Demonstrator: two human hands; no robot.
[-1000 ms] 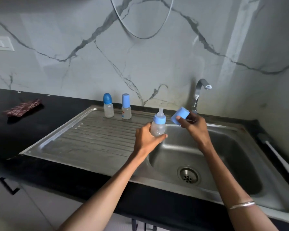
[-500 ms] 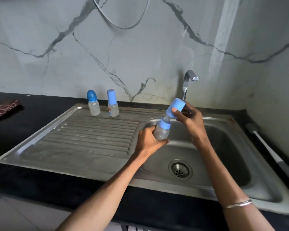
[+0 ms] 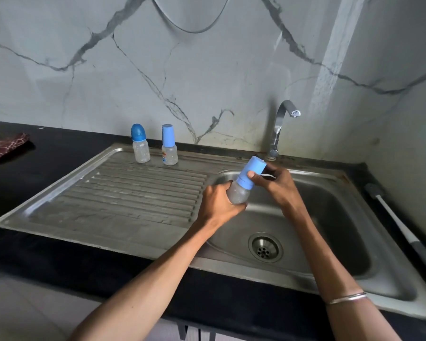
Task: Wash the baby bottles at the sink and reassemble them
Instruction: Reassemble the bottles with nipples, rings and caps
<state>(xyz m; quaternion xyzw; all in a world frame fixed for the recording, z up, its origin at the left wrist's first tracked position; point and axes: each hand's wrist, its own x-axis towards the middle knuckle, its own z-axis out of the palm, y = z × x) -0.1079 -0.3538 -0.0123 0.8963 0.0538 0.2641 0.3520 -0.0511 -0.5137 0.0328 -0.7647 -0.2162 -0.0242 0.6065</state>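
Over the left edge of the sink basin (image 3: 330,217) my left hand (image 3: 218,205) grips the clear body of a small baby bottle (image 3: 237,193), tilted to the right. My right hand (image 3: 277,185) grips the light blue cap (image 3: 251,172), which sits over the bottle's top. Two more baby bottles stand upright at the back of the drainboard (image 3: 133,198): one with a rounded dark blue cap (image 3: 140,146) and one with a tall light blue cap (image 3: 169,145).
The tap (image 3: 279,129) rises behind the basin with no water running. A drain (image 3: 265,247) lies in the basin floor. A long-handled brush (image 3: 401,227) lies along the right counter. A checked cloth (image 3: 5,146) rests on the black counter at far left.
My right hand brought the light blue cap from beside the bottle down onto its top. The bottle tilted to the right and sank a little toward the basin.
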